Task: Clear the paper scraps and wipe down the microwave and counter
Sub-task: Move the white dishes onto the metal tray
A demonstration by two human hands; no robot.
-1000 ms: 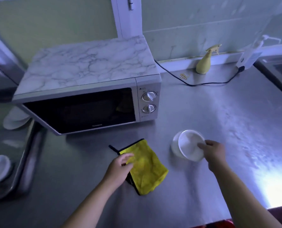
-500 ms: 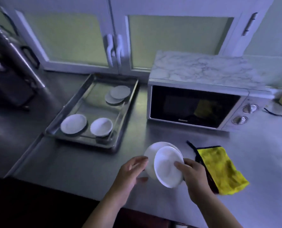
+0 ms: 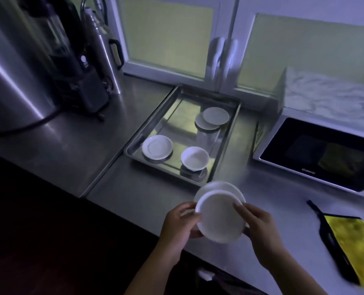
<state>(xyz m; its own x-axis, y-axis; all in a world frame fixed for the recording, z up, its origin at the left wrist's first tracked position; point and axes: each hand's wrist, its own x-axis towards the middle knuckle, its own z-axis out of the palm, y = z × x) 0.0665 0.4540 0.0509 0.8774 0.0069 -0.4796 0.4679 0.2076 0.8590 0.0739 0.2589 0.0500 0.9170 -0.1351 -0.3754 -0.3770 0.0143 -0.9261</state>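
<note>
Two stacked white dishes (image 3: 219,213) are held above the steel counter (image 3: 134,194) near its front edge. My left hand (image 3: 180,224) grips their left rim and my right hand (image 3: 259,228) grips the right rim, thumb on top. A yellow cloth with black trim (image 3: 355,241) lies flat on the counter at the right. The microwave (image 3: 317,154), with a marble-patterned top and dark door, stands at the right. No paper scraps are visible.
A metal tray (image 3: 227,141) behind the dishes holds a white saucer (image 3: 157,147), a small white bowl (image 3: 194,157) and two overlapping plates (image 3: 213,118). A large steel urn (image 3: 13,81) and a dark appliance (image 3: 79,67) stand at the left. Cabinet doors (image 3: 170,33) line the back.
The view has swung left from the microwave to the tray. My right hand lifted the white dishes, my left hand left the yellow cloth and joined it, and both carried them left.
</note>
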